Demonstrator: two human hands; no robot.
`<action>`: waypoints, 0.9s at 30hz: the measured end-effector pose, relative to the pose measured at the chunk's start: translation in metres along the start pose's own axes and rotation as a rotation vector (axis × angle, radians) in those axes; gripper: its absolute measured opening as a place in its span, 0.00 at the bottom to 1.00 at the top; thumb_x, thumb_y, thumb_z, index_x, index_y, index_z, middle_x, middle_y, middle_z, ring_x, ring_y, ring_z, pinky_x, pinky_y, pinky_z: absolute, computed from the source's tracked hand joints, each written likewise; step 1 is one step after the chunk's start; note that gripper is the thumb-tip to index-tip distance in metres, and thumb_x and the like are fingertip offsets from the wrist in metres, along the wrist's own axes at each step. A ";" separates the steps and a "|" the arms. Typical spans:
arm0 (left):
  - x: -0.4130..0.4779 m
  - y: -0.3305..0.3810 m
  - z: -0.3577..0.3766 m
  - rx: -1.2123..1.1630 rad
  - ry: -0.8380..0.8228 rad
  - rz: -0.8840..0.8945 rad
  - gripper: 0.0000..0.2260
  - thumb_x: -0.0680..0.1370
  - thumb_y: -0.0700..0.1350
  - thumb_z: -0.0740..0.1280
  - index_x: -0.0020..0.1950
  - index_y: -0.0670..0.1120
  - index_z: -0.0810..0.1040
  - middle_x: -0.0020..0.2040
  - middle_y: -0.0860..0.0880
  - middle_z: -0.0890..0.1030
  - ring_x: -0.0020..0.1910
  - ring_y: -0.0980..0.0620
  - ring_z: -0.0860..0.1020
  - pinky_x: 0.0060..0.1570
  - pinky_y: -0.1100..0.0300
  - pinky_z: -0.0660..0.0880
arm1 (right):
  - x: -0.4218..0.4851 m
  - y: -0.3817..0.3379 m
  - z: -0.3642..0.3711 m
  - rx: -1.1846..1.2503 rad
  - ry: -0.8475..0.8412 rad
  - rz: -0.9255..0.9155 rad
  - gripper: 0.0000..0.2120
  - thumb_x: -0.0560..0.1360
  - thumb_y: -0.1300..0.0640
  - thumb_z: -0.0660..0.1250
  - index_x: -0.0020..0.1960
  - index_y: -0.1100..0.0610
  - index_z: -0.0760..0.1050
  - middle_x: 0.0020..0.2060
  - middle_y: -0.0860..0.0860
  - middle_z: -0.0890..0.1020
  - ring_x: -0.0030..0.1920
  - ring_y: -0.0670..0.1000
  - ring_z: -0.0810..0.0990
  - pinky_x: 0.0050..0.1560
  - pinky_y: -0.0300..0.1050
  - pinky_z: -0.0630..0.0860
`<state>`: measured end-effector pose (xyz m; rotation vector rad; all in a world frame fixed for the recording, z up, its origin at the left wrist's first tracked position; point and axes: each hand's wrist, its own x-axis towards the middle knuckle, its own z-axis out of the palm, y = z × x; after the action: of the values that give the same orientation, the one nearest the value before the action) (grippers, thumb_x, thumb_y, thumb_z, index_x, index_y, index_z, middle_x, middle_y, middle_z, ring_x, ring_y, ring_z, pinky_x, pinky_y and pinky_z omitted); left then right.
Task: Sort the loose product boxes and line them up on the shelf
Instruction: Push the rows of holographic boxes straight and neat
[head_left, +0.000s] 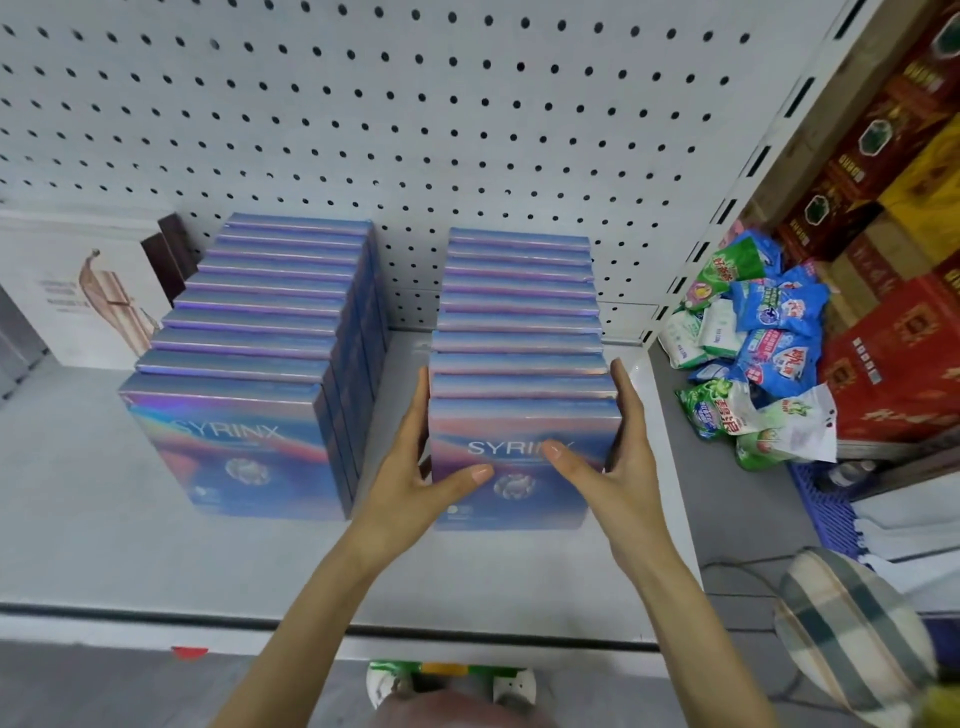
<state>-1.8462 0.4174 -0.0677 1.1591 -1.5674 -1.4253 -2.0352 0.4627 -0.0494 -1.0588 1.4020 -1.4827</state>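
Two rows of blue-pink SYRINX boxes stand upright on the white shelf (78, 493). The left row (270, 332) runs back to the pegboard. At the right row (519, 322), both my hands frame the front box (519, 499). My left hand (415, 467) lies along its left side with the thumb across the front face. My right hand (618, 441) lies along its right side, thumb on the front over the printed name. The fingers of both hands are fairly straight against the box sides.
A white carton (78, 291) with dark boxes behind it stands at the far left. Bags of green and blue packets (753, 353) are heaped right of the shelf, beside red and yellow cartons (893, 260). A checked cushion (852, 629) sits at lower right.
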 end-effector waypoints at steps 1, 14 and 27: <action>0.001 0.002 0.001 -0.021 -0.006 0.008 0.40 0.70 0.44 0.72 0.77 0.50 0.55 0.70 0.50 0.71 0.67 0.55 0.72 0.60 0.64 0.74 | 0.001 -0.003 -0.002 0.005 -0.017 0.003 0.36 0.67 0.61 0.73 0.67 0.40 0.61 0.60 0.31 0.73 0.61 0.34 0.73 0.51 0.31 0.76; 0.017 0.009 -0.004 -0.050 -0.035 -0.063 0.34 0.70 0.45 0.71 0.73 0.41 0.63 0.59 0.50 0.79 0.58 0.54 0.79 0.45 0.68 0.76 | 0.003 -0.004 0.013 -0.006 0.013 0.022 0.38 0.67 0.58 0.72 0.71 0.42 0.58 0.64 0.41 0.73 0.61 0.37 0.74 0.51 0.32 0.76; 0.002 0.001 -0.006 0.067 -0.019 -0.156 0.39 0.68 0.56 0.69 0.71 0.35 0.61 0.59 0.39 0.76 0.54 0.57 0.77 0.50 0.74 0.71 | 0.008 0.002 -0.002 -0.066 -0.085 0.113 0.33 0.72 0.67 0.70 0.72 0.50 0.62 0.62 0.47 0.77 0.59 0.41 0.78 0.46 0.31 0.76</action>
<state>-1.8414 0.4132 -0.0658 1.3361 -1.5777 -1.4976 -2.0395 0.4555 -0.0515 -1.0531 1.4354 -1.3036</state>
